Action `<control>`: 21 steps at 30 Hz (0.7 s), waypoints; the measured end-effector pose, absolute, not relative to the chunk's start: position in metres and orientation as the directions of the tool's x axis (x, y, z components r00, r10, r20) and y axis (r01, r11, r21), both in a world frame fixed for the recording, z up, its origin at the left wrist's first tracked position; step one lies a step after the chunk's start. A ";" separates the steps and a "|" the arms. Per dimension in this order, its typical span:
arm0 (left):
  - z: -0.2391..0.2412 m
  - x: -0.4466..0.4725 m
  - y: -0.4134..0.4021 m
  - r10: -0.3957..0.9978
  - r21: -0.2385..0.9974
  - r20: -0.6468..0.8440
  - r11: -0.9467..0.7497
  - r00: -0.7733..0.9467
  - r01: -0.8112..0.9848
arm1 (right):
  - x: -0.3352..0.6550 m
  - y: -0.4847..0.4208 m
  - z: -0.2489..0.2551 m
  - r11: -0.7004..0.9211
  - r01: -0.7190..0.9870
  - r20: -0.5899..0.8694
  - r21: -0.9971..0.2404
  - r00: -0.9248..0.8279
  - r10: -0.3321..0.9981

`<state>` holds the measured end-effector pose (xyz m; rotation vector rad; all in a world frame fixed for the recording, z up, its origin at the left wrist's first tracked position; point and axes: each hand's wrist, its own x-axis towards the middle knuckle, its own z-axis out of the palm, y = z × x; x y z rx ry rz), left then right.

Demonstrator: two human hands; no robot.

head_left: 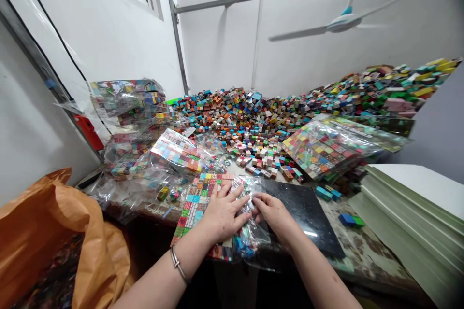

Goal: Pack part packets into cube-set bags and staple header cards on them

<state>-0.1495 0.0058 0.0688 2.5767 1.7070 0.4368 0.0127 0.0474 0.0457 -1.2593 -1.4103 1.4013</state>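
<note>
Near the table's front edge lies a flat block of small multicoloured cubes [195, 207]. My left hand [226, 210] rests on it, palm down with fingers spread. A clear plastic bag [253, 246] reaches from the cubes over the left part of a black board [300, 212]. At the bag, my right hand [270, 210] has its thumb and fingers pinched together on the plastic. Small coloured bits show through the bag's near end. The underside of my left hand is hidden.
Bagged cube blocks [126, 106] are stacked at the left, and more bagged blocks [322, 149] lie at the right. A heap of loose cubes [246, 111] lines the wall. An orange sack [105, 256] stands at lower left; green ribbed sheets [395, 217] lie at right.
</note>
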 end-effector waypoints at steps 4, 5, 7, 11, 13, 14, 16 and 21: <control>0.069 -0.150 0.006 0.902 0.176 0.218 -0.412 0.373 0.894 | 0.007 0.058 0.047 -0.128 0.100 -0.146 -0.987 -0.209 0.967; 0.069 -0.150 0.006 0.901 0.178 0.217 -0.414 0.375 0.893 | 0.005 0.060 0.048 -0.136 0.094 -0.153 -0.986 -0.211 0.965; 0.070 -0.150 0.006 0.902 0.181 0.213 -0.415 0.377 0.891 | 0.003 0.062 0.048 -0.146 0.087 -0.161 -0.985 -0.211 0.964; 0.071 -0.149 0.005 0.903 0.170 0.205 -0.412 0.377 0.895 | -0.001 0.062 0.047 -0.146 0.095 -0.161 -0.985 -0.173 0.972; 0.071 -0.150 0.005 0.904 0.169 0.204 -0.412 0.377 0.896 | -0.003 0.062 0.047 -0.139 0.098 -0.151 -0.985 -0.119 0.981; 0.070 -0.150 0.005 0.903 0.171 0.204 -0.413 0.378 0.895 | -0.003 0.062 0.047 -0.134 0.096 -0.142 -0.986 -0.086 0.986; 0.070 -0.152 0.006 0.901 0.178 0.205 -0.418 0.381 0.891 | -0.001 0.062 0.046 -0.122 0.088 -0.125 -0.989 -0.038 0.991; 0.075 -0.146 0.001 0.904 0.183 0.253 -0.394 0.344 0.901 | 0.016 0.056 0.044 -0.104 0.095 -0.118 -0.990 -0.159 0.980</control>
